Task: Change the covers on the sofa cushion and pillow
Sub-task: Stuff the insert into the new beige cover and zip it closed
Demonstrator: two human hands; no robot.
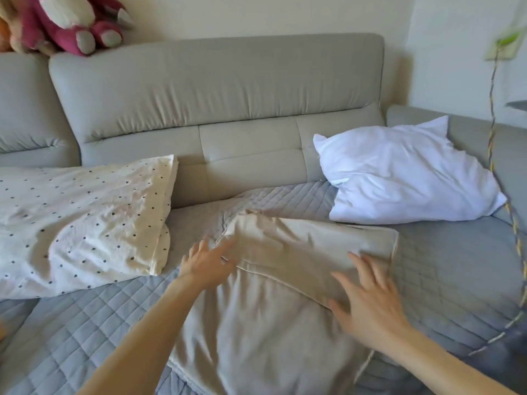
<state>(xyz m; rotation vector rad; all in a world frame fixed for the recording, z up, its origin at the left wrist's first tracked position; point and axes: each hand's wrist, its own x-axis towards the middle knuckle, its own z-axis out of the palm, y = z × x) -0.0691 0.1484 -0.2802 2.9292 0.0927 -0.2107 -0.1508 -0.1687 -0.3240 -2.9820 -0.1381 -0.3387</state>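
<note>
Head view shows a beige cushion cover (288,252) lying rumpled in the middle of the sofa seat, on the quilted grey throw (445,266), between a dotted pillow (82,218) on the left and a bare white pillow (405,172) on the right. Both hands are open with fingers spread. The left hand (206,262) touches the cover's left edge and the right hand (370,297) lies flat on its near right part; neither grips any fabric. Whether an insert sits inside the beige cover cannot be told, as it lies fairly flat and folded over itself. The likely trouble is that flat palms only slide on the cloth, so a pull could drag the throw beneath into more wrinkles and not open the cover. Grabbing the folded edge blindly could catch both layers and hide the opening. The white pillow leans near the seat's right end beside a hanging cord (492,138), and a careless reach there could snag it.
</note>
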